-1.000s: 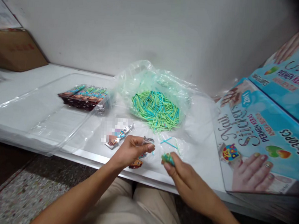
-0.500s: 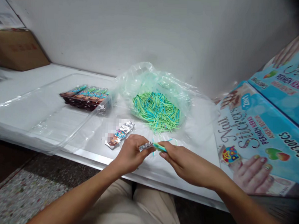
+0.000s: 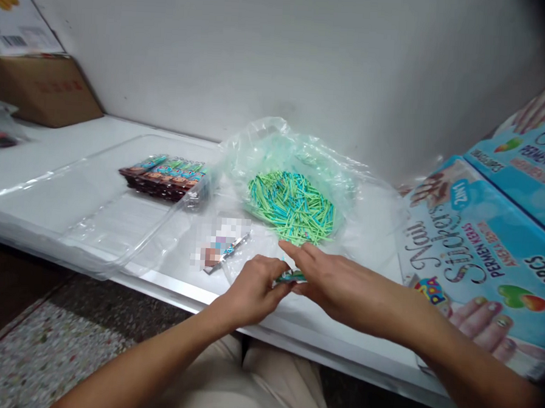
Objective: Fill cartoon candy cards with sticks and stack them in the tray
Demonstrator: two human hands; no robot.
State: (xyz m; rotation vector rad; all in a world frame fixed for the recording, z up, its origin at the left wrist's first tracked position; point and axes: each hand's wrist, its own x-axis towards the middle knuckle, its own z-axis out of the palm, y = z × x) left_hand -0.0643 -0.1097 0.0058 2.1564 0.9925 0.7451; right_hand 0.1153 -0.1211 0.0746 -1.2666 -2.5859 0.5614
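My left hand (image 3: 259, 288) is closed around a small packet, mostly hidden by the fingers. Thin green sticks (image 3: 291, 277) show between my two hands, at the packet's end. My right hand (image 3: 332, 280) is against that end, its fingers stretched out over the sticks and its thumb below. Just beyond my hands, a clear plastic bag (image 3: 276, 134) lies open with a heap of thin green and blue sticks (image 3: 293, 208) in it. Left of my hands lies a single printed packet (image 3: 227, 250), partly blurred out.
A clear plastic tray (image 3: 102, 219) at the left holds stacked brown-and-blue packets (image 3: 164, 177). Blue printed boxes (image 3: 475, 257) stand at the right. A cardboard box (image 3: 45, 88) is at the back left, against the white wall (image 3: 262, 51).
The fingers of my right hand have gone from pinching the green sticks to stretching over them. Less of the sticks and packet shows. The view has shifted slightly left.
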